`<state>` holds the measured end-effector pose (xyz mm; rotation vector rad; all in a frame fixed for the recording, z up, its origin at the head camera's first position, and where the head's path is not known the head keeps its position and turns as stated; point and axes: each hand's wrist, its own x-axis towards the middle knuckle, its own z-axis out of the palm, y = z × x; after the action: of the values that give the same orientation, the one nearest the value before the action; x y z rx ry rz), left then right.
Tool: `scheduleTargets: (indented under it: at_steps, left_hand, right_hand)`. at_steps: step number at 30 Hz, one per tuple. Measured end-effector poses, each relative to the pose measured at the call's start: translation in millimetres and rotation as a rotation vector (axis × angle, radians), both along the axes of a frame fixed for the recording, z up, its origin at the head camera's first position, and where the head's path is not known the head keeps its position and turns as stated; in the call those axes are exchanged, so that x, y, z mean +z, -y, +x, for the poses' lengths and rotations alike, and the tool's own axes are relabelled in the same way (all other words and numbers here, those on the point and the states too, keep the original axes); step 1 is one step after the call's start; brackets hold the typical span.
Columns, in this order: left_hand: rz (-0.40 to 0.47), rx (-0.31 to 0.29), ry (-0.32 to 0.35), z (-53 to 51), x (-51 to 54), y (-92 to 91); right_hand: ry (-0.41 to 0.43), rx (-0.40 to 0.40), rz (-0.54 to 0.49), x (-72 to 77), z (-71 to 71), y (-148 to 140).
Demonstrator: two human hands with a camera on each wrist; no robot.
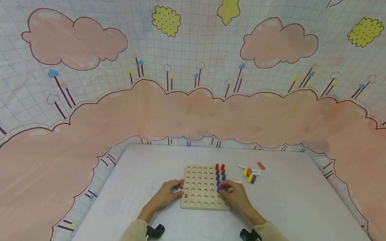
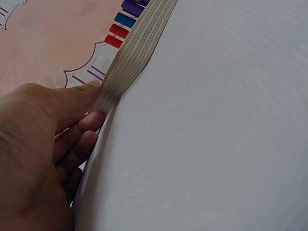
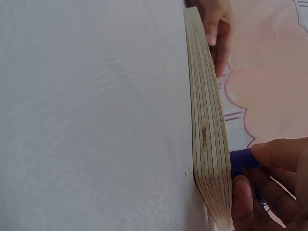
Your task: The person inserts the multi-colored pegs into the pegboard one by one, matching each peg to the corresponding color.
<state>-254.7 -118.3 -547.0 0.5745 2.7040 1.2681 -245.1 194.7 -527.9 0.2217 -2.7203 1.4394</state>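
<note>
A square wooden pegboard (image 1: pixel 196 206) with rows of round holes lies on the white tabletop. My left hand (image 1: pixel 169 192) holds its left edge, thumb and fingertips against the wood, as the left wrist view (image 2: pixel 43 134) of that hand also shows. At the board's right side my right hand (image 1: pixel 238 197) pinches a purple peg (image 3: pixel 244 158) between thumb and finger, standing at a hole below another purple peg (image 1: pixel 218 182). Whether it is fully seated I cannot tell. Red pegs (image 1: pixel 222 166) and blue pegs (image 1: pixel 223 177) stand in two columns along the right side.
Right of the board lies a loose group of white, yellow, orange and purple pegs, among them a yellow peg (image 1: pixel 245 172) and a purple peg (image 1: pixel 253 179). One orange peg (image 1: pixel 261 165) lies apart, farther back. A patterned cloth (image 1: pixel 211 113) hangs behind the table.
</note>
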Motion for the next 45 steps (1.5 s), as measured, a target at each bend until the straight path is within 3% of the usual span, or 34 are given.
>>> scheduleTargets:
  at_steps: [12,17,23,38,45]
  left_hand:
    - [-0.005,0.006,-0.006,-0.8,-2.4,0.5]
    - [-0.008,0.006,-0.006,-1.0,-3.8,0.9]
    - [-0.007,0.004,-0.015,-1.3,-3.5,0.8]
    - [-0.008,0.015,-0.012,-0.1,-1.7,0.1]
    - [-0.010,0.017,-0.018,-0.3,-4.7,0.7]
  right_hand:
    - [0.002,0.015,0.023,1.1,0.2,-2]
    - [0.012,0.020,0.024,9.5,4.0,-4]
    - [0.030,-0.040,0.019,21.8,4.0,-12]
    - [-0.138,-0.116,0.081,41.2,-1.1,-51]
    - [-0.144,-0.140,0.093,43.8,-2.9,-63]
